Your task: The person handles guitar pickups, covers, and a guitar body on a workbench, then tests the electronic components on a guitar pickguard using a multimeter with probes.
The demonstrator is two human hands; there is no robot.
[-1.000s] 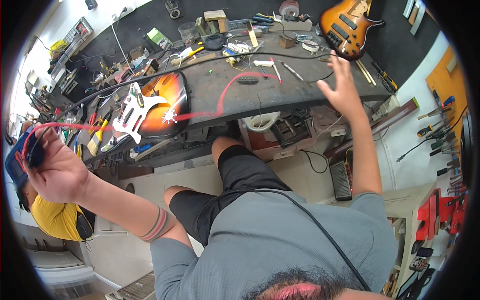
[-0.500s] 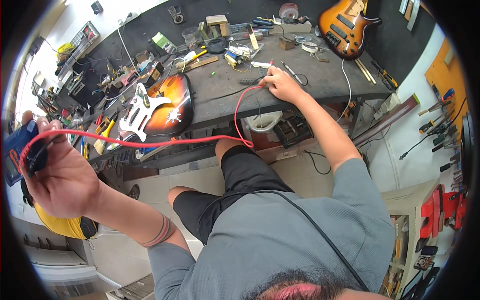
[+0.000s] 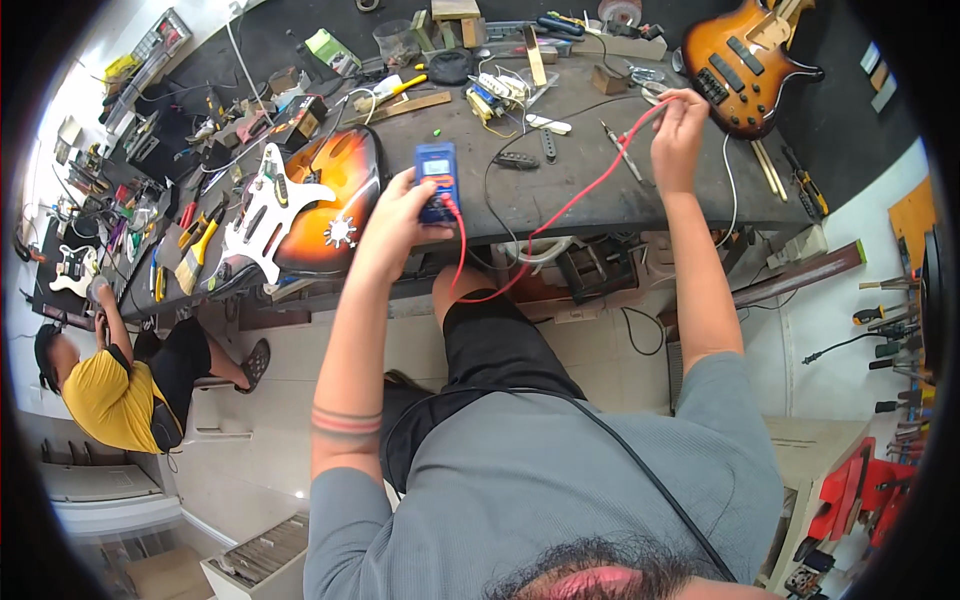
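My left hand is closed around a blue multimeter, held upright above the bench's front edge with its display lit. From the meter a red test lead loops down past my knee and up to my right hand. That hand is raised over the right part of the bench, its fingers pinched on the lead's far end; the tip is hard to make out. A black cable curves across the bench between my hands. Below it lie black guitar pickups and a white pickup.
A sunburst guitar body with a white pickguard lies left on the bench. A sunburst bass rests at the back right. A pen-shaped tool lies between. A person in a yellow shirt sits at the far left.
My left hand has brought the multimeter from the far left to the bench's front middle. My right hand has lifted and moved right with the red lead. More of the other person shows.
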